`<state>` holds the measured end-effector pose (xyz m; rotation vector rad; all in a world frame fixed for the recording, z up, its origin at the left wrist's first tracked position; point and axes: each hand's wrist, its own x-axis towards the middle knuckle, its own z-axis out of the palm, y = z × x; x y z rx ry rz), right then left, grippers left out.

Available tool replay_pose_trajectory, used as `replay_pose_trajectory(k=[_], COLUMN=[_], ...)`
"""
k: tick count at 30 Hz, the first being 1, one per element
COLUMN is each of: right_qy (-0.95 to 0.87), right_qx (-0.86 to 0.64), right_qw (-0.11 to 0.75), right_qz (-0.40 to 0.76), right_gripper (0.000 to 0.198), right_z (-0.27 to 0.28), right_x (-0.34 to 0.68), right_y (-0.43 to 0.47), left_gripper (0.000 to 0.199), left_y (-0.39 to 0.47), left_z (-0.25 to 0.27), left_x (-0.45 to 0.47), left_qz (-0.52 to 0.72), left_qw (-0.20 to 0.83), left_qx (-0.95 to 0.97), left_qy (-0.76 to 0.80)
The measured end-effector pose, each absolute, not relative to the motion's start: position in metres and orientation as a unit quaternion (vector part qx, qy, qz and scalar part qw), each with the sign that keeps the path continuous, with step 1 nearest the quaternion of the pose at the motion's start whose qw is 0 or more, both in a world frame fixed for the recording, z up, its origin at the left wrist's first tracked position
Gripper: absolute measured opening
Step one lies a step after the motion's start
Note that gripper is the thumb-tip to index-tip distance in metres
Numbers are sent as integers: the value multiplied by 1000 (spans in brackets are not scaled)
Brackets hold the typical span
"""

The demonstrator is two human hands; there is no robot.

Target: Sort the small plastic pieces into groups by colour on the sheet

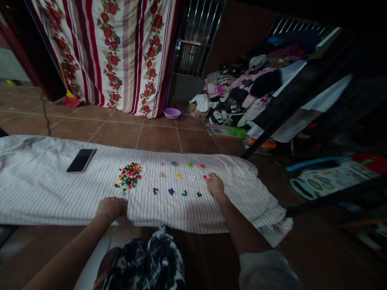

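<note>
My right hand (pixel 216 185) is at the right end of the sorted piles, its fingertips pinched together at some small red beads (pixel 205 177). My left hand (pixel 110 206) rests on the front edge of the striped cloth (pixel 61 198), its fingers mostly hidden in shadow. Beyond it lies a mixed heap of colourful beads (pixel 130 175). Small one-colour piles stand in rows between the heap and my right hand, among them yellow beads (pixel 178 176), purple beads (pixel 171 191), dark green beads (pixel 184 193), orange beads (pixel 202 166) and brown beads (pixel 155 191).
A dark-screened phone (pixel 81 160) lies on the cloth at left. Past the far edge, a purple basin (pixel 172 113) sits on the tiled floor near a floral curtain (pixel 112 54). Clothes (pixel 239 85) are heaped at back right, behind a dark slanting post (pixel 260 138).
</note>
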<state>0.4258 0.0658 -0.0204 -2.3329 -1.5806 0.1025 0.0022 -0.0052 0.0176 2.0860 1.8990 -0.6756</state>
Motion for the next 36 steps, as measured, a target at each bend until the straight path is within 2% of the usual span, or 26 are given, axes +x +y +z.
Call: replay_pose_trajectory(k=[20,36], right_qy=[-583,-579], right_qx=[-808,-808], right_qw=[63,95], right_qz=[49,49], right_gripper=[31,31], right_z=[-30,-26], right_x=[423,422], right_y=[86,80], left_gripper=[34,34], left_y=[-3,-5], left_z=[12,17], left_x=[1,2], left_qz=[-227,-219], left_qw=[118,118], left_qx=[711,711], left_qy=[655,658])
